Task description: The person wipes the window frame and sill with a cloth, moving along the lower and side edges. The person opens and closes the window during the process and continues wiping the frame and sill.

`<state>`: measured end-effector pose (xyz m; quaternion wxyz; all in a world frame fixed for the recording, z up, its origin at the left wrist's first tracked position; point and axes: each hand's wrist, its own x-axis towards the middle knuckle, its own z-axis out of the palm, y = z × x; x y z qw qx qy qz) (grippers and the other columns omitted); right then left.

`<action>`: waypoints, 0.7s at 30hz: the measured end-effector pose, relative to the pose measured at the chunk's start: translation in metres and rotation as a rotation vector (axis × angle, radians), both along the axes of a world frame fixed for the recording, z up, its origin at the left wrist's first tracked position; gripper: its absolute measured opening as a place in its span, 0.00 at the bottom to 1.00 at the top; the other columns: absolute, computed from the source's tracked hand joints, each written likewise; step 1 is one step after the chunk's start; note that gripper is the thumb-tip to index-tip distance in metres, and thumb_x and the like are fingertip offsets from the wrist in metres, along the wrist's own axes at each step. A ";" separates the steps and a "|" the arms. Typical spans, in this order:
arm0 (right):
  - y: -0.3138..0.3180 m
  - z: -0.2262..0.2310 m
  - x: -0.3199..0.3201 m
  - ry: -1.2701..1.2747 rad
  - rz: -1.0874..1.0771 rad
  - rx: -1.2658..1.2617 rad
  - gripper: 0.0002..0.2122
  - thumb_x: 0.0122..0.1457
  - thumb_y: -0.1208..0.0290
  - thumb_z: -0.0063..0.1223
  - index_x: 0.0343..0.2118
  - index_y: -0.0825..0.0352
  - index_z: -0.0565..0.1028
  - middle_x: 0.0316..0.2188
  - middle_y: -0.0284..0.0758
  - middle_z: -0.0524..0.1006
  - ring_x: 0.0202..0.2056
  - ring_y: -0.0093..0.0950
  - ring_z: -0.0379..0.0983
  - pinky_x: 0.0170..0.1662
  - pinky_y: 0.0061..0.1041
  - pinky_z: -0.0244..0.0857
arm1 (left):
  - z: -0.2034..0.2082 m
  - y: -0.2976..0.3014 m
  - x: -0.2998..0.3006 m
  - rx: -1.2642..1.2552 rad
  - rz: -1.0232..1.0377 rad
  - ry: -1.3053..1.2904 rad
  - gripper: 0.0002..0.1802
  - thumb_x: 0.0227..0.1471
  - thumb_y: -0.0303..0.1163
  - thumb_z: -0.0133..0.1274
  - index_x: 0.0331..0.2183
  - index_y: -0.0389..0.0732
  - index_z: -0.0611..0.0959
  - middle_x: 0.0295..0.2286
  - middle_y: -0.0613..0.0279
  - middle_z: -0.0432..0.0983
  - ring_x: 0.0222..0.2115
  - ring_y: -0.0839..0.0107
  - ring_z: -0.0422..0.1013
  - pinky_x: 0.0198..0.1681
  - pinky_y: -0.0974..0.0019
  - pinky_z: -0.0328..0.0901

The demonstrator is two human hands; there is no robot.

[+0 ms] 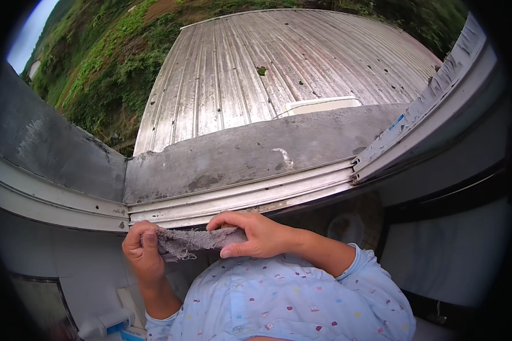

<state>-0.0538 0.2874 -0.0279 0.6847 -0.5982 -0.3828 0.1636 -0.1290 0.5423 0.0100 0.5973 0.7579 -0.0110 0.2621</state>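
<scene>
A frayed grey cloth (190,241) stretches between my two hands, just on my side of the window sill. My left hand (144,248) is closed on its left end, thumb on top. The other end sits in my right hand (255,235), between the thumb below and the bent fingers above. Loose threads hang from the cloth's lower edge. Right beyond my hands runs the white window track (239,196), with long grooves and dark dirt specks along it.
Past the track lies a grey concrete ledge (239,149), then a corrugated metal roof (233,74). White frame sides rise at left (51,196) and right (421,119). Below right is a round translucent container (346,228); a white bottle (105,323) stands lower left.
</scene>
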 end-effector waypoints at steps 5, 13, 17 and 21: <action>-0.079 0.024 0.001 -0.099 -0.007 -0.359 0.23 0.56 0.73 0.59 0.57 0.64 0.73 0.32 0.43 0.78 0.31 0.40 0.76 0.37 0.31 0.68 | 0.007 -0.024 0.025 0.009 -0.111 0.056 0.13 0.64 0.35 0.56 0.31 0.36 0.80 0.30 0.67 0.74 0.30 0.80 0.65 0.37 0.75 0.59; -0.116 0.023 0.006 -0.311 -0.778 -0.314 0.18 0.46 0.87 0.51 0.42 0.68 0.82 0.27 0.37 0.76 0.27 0.28 0.74 0.32 0.27 0.68 | -0.021 -0.087 0.088 0.465 -0.264 -0.053 0.10 0.50 0.17 0.60 0.36 0.38 0.84 0.28 0.58 0.78 0.28 0.65 0.75 0.33 0.67 0.68; -0.108 0.014 0.007 -0.556 -0.933 -0.684 0.15 0.47 0.85 0.55 0.40 0.68 0.80 0.39 0.41 0.76 0.37 0.39 0.75 0.42 0.35 0.69 | -0.027 -0.108 0.095 0.831 -0.139 -0.068 0.09 0.45 0.19 0.62 0.29 0.42 0.81 0.24 0.59 0.73 0.26 0.54 0.73 0.28 0.59 0.67; -0.103 0.025 0.009 -0.686 -0.928 -0.739 0.19 0.48 0.84 0.56 0.45 0.66 0.78 0.46 0.41 0.74 0.43 0.39 0.74 0.48 0.36 0.66 | -0.026 -0.105 0.096 0.831 -0.189 -0.089 0.08 0.45 0.21 0.64 0.28 0.42 0.82 0.23 0.59 0.73 0.24 0.57 0.73 0.26 0.60 0.66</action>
